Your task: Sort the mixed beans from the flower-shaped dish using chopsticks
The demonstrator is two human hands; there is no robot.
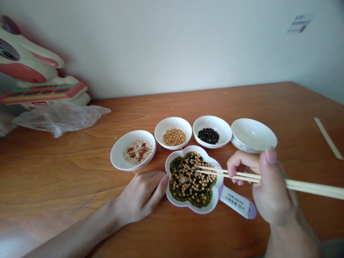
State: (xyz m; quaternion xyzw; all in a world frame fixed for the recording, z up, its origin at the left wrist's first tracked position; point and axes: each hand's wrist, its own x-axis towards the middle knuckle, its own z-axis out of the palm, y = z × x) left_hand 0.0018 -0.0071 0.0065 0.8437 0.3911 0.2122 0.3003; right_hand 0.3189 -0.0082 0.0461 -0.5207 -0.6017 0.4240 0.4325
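Note:
A white flower-shaped dish (212,203) with a purple rim and a labelled handle holds mixed green, black and tan beans. At its left rim, my left hand (146,193) grips the edge with the thumb on the side and the fingers curled. My right hand (274,186) is closed around a pair of pale chopsticks (247,175). Their tips touch down among the beans near the dish's middle; I cannot tell whether a bean is between them. Behind stand a bowl of peanuts (138,153), a bowl of tan beans (174,137), a bowl of black beans (209,136) and an empty white bowl (254,134).
A cow-shaped toy keyboard (43,71) stands at the back left, with a clear plastic bag (64,116) before it. On the right lies a pale flat strip (328,138). The wooden table (129,111) meets a white wall bearing a small label (300,23).

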